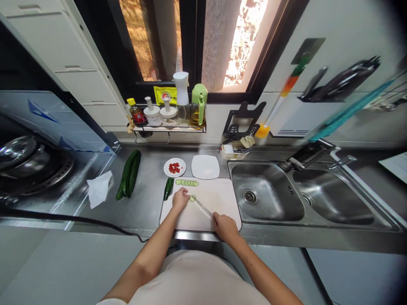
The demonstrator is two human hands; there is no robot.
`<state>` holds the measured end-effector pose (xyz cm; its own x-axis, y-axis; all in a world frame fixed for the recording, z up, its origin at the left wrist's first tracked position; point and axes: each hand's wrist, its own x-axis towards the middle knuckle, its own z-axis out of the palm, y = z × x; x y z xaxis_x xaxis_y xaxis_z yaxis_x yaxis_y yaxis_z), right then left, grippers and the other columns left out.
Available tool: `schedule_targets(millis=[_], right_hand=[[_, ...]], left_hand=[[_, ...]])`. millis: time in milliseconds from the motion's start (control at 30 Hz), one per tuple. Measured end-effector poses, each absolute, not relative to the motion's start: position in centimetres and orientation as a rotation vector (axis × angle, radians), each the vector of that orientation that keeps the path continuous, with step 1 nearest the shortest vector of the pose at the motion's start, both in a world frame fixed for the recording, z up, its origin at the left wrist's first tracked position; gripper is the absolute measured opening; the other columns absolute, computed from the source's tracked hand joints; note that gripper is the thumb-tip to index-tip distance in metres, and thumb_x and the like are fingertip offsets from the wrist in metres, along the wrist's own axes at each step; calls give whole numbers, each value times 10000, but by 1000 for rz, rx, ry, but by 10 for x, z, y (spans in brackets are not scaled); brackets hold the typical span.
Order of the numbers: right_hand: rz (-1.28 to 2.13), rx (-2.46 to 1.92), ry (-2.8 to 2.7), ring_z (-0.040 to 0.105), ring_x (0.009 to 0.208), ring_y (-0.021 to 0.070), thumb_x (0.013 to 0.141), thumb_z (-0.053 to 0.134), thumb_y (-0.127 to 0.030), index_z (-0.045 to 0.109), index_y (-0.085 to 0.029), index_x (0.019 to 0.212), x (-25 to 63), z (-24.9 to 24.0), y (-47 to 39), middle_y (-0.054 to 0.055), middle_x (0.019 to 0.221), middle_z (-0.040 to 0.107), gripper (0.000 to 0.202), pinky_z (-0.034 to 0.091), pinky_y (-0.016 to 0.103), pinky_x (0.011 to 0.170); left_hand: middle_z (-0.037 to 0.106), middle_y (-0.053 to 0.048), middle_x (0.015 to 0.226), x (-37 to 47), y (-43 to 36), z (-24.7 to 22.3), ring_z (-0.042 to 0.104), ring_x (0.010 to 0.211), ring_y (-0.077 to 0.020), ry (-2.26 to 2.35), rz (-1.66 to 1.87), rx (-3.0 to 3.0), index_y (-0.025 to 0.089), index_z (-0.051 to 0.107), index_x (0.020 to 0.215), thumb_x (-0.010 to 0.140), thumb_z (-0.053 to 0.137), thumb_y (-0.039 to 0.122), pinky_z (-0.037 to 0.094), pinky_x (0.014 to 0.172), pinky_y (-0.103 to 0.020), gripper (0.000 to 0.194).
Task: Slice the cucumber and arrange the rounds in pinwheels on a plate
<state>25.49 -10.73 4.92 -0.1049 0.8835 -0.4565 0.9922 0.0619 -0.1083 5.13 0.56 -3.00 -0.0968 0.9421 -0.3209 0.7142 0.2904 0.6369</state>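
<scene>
My right hand (224, 226) is wrapped round the handle of a knife (204, 208), whose blade points left and away from me over the white cutting board (222, 192). At the knife's tip is a round cucumber slice (192, 198). The closed fingertips of my left hand (180, 199) pinch at the left edge of this slice. Several overlapping cucumber slices (187, 183) form a row along the board's far edge. A dark green piece of cucumber (168, 188) rests at the board's left edge.
Behind the board are a small plate of chopped red pieces (174, 167) and a white square plate (205, 167). Whole cucumbers (129, 174) and a paper towel (99, 189) lie to the left. A double sink (267, 214) is on the right. Bottles stand on a shelf (171, 128).
</scene>
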Motion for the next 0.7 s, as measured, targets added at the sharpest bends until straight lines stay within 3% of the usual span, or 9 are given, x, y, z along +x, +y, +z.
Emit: schedule_targets(millis=[700], right_hand=[[-582,1865,2050,646,931,244,933,327,-244,583,-182,1067,257,54,-104,141,950,684,295,427,329,758]], left_hand=[[678,16,794,51,8,-29,613,747,-135,1872,399,1493,218,616,911,723,659,221,396,661,-220,193]])
